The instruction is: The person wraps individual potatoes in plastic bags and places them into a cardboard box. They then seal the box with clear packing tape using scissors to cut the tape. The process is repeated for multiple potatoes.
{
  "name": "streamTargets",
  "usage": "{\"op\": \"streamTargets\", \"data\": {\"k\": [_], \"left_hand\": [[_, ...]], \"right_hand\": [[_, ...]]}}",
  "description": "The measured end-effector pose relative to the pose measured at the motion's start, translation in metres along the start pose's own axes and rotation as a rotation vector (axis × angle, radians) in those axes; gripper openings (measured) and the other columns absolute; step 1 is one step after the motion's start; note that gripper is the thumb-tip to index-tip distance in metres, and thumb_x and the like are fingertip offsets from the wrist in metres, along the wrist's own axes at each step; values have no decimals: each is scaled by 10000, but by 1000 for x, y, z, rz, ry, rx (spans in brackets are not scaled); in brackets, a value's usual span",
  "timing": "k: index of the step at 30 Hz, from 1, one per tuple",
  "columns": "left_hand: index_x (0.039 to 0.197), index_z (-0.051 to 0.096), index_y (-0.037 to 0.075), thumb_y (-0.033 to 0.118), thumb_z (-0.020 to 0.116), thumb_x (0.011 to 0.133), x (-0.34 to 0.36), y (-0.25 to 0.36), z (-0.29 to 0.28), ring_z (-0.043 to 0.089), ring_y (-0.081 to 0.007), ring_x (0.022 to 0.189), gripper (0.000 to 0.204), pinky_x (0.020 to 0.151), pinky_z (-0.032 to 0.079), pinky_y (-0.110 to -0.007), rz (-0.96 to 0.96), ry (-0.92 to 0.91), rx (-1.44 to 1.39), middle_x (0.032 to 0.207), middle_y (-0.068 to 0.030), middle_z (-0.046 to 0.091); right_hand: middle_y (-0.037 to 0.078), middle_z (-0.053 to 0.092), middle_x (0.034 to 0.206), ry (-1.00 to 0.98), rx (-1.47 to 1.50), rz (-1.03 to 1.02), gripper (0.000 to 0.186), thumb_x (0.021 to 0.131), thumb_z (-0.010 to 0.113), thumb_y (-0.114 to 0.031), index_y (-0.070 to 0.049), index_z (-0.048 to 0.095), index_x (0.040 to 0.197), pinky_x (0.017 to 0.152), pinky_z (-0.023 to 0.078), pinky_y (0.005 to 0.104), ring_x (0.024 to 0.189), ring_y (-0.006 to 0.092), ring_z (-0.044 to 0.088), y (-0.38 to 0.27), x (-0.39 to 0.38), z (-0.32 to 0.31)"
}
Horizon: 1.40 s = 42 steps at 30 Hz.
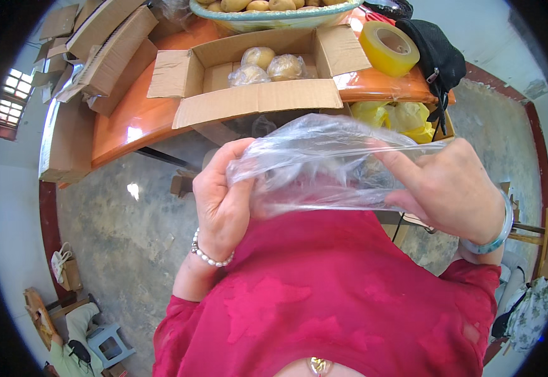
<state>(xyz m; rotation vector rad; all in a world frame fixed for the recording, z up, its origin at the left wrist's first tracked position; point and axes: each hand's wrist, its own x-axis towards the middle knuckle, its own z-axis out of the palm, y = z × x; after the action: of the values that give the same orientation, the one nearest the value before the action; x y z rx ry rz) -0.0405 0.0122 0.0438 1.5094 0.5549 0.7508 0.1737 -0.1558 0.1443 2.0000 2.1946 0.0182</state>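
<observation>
A clear plastic bag (311,169) is stretched between my hands in front of my chest, just short of the table edge. My left hand (220,195) pinches its left end between thumb and fingers. On the other side, my right hand (453,185) has thumb and forefinger spread against the film, and a taut strand runs to its curled fingers. Beyond the bag, an open cardboard box (258,103) stands on the table, its flaps folded out. Inside sit three round tan items wrapped in clear film (285,66), which look like potatoes.
On the orange table (123,132), a basin (274,20) of potatoes stands behind the box. A roll of yellowish tape (389,49) and a black pouch (434,56) lie to the right. Flattened cartons (113,53) lean at left. Yellow bags (406,119) lie below the table's right edge.
</observation>
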Motion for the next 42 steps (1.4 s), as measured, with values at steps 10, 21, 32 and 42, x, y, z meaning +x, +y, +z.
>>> {"op": "streamTargets", "data": {"k": [10,21,32,42], "left_hand": [[831,649,-1,185,698,834,15,-44,4,529,-138,547,193,543,449,-299,-80,-48,423,626,-127,596],[784,672,34,288,577,874,17,-75,5,627,-385,683,285,580,469,-432,-191,-138,479,708,-209,625],[807,675,53,312,626,849,18,-81,-7,602,-362,618,268,541,450,-413,-155,-149,544,658,-170,610],[936,676,25,305,688,804,25,-72,-15,624,-242,631,309,592,482,-347,-251,-153,583,705,-149,653]], "right_hand": [[111,648,783,481,575,-150,360,748,729,-123,-32,644,1086,613,501,332,656,257,621,44,41,3],[151,660,886,562,57,99,288,857,605,-219,-16,642,1057,809,496,397,857,311,640,150,186,-13],[101,399,1457,729,-347,122,634,788,598,15,-191,464,1373,988,466,407,1263,288,474,193,343,-10],[124,620,1106,447,-334,304,344,837,574,-170,-72,621,1163,894,500,424,1084,310,591,188,348,-22]]}}
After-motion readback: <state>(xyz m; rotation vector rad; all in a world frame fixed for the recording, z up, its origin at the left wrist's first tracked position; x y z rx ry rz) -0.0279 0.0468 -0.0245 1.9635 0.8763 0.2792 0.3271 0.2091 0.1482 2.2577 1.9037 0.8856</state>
